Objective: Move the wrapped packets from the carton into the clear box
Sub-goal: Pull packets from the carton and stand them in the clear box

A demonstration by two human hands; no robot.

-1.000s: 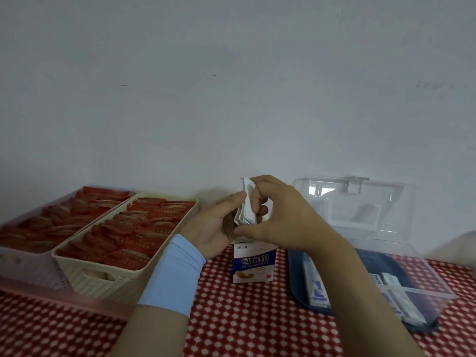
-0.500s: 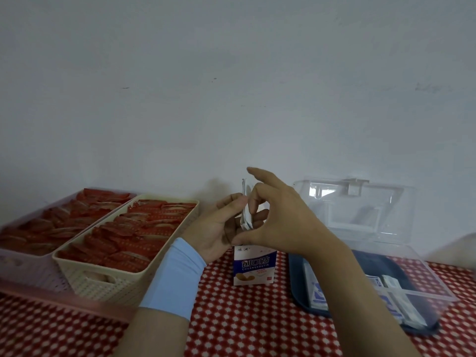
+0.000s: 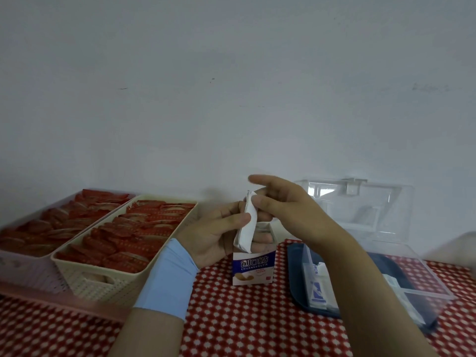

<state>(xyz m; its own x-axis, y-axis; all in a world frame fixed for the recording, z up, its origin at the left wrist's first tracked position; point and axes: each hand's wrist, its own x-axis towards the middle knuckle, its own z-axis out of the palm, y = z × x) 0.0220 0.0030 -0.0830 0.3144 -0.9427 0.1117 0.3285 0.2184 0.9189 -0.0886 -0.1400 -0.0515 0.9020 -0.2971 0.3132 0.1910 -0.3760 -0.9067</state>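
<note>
A small blue-and-white carton [image 3: 253, 269] stands open on the red checked cloth. Just above it, my left hand [image 3: 219, 235] grips a stack of white wrapped packets [image 3: 246, 228], thumb on the front. My right hand [image 3: 286, 204] pinches the top of the stack with thumb and a finger, its index finger stretched out to the left. The clear box [image 3: 412, 274] with its lid raised sits to the right on a dark blue tray [image 3: 296, 274]. Several white and blue packets [image 3: 318, 289] lie inside the box.
Two baskets full of red wrapped items stand at the left: a cream one [image 3: 108, 276] and a pinkish one [image 3: 20, 269] beyond it. A white wall rises right behind the table. Bare checked cloth [image 3: 257, 325] lies in front of the carton.
The packets have come up and partly out of the carton. My right hand's fingers have loosened and its index finger has straightened. The view has shifted slightly.
</note>
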